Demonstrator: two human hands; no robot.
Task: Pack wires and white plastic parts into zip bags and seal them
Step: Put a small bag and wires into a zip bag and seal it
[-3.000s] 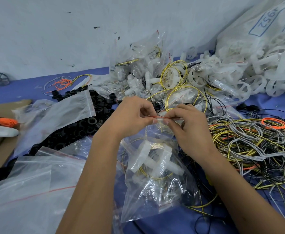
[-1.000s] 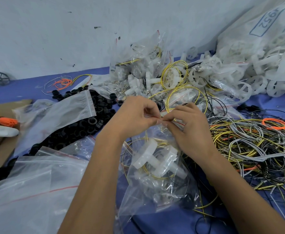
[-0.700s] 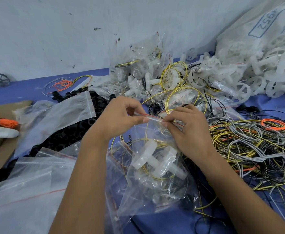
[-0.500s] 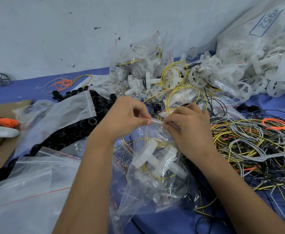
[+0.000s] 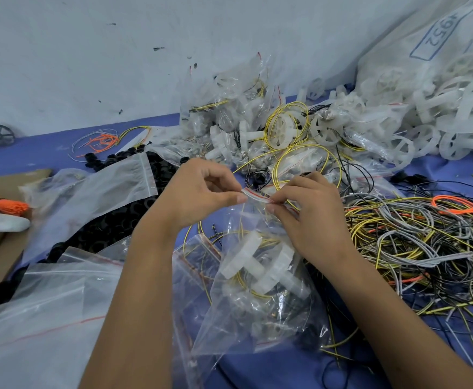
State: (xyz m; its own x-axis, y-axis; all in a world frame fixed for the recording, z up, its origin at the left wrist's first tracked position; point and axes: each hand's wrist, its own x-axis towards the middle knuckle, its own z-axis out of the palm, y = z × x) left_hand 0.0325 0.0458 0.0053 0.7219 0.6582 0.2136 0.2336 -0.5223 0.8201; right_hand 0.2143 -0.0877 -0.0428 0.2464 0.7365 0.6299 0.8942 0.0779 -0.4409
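Bag (image 5: 260, 299) hangs from my two hands just above the table (image 5: 285, 369), its zip strip (image 5: 256, 195) stretched between them and its belly sagging below and toward me. Inside I can see white parts (image 5: 260, 265) and loops of yellow wire (image 5: 246, 284). I judge the film thin, soft and slippery, with no stiffness of its own, so the only sensible hold is the strip at the mouth, which is thicker and gives the fingers something to bite. The load looks light, though the hard parts could shift and pull the mouth askew, and a wire end straying up into the strip would stop it closing.

My left hand (image 5: 198, 192) pinches the left end of the strip between thumb and forefinger, the other fingers curled loosely above, wrist raised and forearm coming up from below. My right hand (image 5: 311, 211) pinches the strip just to the right of that, thumb and fingertips pressed together on it, palm turned down over the bag's shoulder. The two hands sit close, nearly touching across the short run of strip that shows between them.

Beyond the hands lies a heap of filled bags (image 5: 229, 113); right of the right hand sprawls a tangle of loose wires (image 5: 415, 240); left of the left hand are empty bags (image 5: 111, 189)
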